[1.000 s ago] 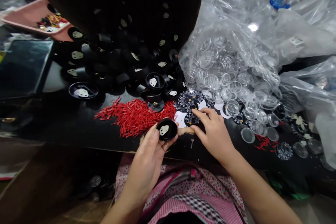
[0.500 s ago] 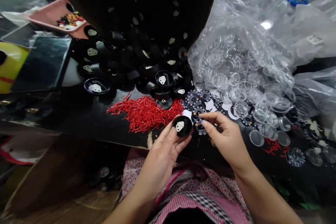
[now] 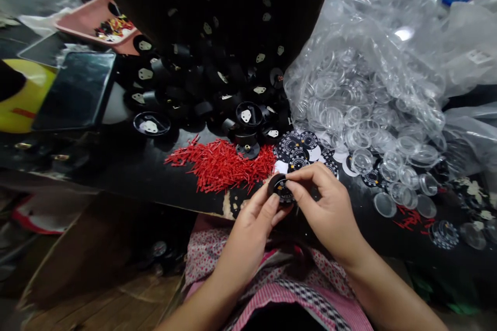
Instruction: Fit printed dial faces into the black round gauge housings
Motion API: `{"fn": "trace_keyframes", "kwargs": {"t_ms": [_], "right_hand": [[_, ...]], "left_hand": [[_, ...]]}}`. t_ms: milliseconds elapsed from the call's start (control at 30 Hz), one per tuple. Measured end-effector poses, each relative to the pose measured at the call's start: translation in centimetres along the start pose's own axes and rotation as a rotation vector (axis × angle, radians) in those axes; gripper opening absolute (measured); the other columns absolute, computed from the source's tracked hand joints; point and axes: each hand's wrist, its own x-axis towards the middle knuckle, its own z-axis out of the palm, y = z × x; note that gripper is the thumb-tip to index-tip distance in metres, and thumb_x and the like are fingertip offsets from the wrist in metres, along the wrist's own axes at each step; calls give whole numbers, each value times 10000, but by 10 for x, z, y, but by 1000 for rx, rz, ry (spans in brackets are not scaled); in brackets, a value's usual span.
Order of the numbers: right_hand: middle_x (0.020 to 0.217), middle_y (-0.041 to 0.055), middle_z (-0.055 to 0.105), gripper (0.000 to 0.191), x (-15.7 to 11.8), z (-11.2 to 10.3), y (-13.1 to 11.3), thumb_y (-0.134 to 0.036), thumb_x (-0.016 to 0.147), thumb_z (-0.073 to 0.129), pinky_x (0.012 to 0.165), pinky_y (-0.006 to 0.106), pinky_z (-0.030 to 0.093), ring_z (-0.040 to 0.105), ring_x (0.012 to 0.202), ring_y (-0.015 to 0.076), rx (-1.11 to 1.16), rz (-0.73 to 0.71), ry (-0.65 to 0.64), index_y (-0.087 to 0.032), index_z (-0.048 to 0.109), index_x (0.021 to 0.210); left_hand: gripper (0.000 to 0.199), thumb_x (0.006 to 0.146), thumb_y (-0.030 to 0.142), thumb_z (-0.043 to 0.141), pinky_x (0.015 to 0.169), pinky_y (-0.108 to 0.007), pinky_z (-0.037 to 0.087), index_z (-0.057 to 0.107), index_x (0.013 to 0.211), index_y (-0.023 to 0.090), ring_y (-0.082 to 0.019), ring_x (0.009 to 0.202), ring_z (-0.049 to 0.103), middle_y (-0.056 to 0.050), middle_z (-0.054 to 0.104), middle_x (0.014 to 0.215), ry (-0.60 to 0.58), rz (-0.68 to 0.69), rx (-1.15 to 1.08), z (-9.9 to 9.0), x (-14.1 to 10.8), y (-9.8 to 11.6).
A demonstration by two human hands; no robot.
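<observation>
My left hand (image 3: 256, 220) is closed round a round black gauge housing (image 3: 275, 184), tilted with its opening toward my right hand. Thumb and forefinger of my right hand (image 3: 320, 199) pinch a black printed dial (image 3: 285, 194) at the mouth of the housing. Whether the dial lies fully inside cannot be made out. Just beyond the hands lie more black dials (image 3: 298, 158), some turned white side up. Left of them spreads a heap of small red pointers (image 3: 221, 165).
Behind the pointers stand many black housings (image 3: 248, 115). Clear round covers (image 3: 361, 160) spill from a plastic bag (image 3: 368, 26) at right. A dark tablet-like slab (image 3: 75, 90) and a pink bin (image 3: 83, 20) are at left. The table's worn front edge (image 3: 229, 206) runs before me.
My right hand has brought the dial left to the housing, and the two now meet. The left hand has turned the housing on its side. The view has shifted slightly.
</observation>
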Motion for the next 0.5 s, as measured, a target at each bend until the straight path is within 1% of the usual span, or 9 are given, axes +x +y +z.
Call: {"fn": "trace_keyframes", "kwargs": {"t_ms": [33,100,200,267,333,400,500], "right_hand": [[868,0,623,45,1,1,1,-189,897,601,725,271,472,601,799,138,-26,5,0,-217,636,899],[840,-8,615,17,3,0,3,-203,892,604,696,268,469,593,761,134,-53,60,-31,-215,607,880],[818,-15,608,59,7,-4,6,-236,881,613,660,265,463,585,733,133,-51,150,-99,-217,565,852],[822,-17,596,95,8,-5,8,-257,859,637,630,261,455,566,699,127,-52,189,-133,-218,550,865],[820,-20,594,104,3,-7,8,-261,860,629,614,258,453,558,675,123,-34,215,-195,-222,552,918],[843,-17,616,105,-6,-10,8,-232,890,574,637,257,466,582,710,128,-1,217,-270,-233,552,993],[914,-10,641,180,-24,-15,7,-165,906,519,707,261,480,612,796,132,-21,143,-304,-245,543,1065]], "left_hand": [[279,893,366,636,1032,-386,511,694,1167,364,-248,1316,524,45,634,1354,-8,6,19,-1,0,-1],[288,892,359,639,1029,-372,511,691,1175,365,-236,1286,552,46,641,1344,-37,11,55,-3,0,-1],[312,873,342,664,1015,-338,513,684,1185,336,-213,1216,605,26,671,1297,-70,-6,99,-5,2,0],[314,856,313,682,995,-308,515,680,1170,310,-195,1166,634,15,698,1247,-60,-3,127,-5,2,1],[282,854,267,672,975,-279,515,676,1136,285,-178,1137,647,8,709,1220,-51,16,188,-5,1,2],[266,868,221,636,976,-260,502,665,1127,273,-167,1142,640,3,707,1221,-76,50,298,-6,-2,2],[318,883,182,594,983,-254,488,643,1179,289,-160,1141,637,4,704,1219,-151,108,507,-16,-11,0]]}}
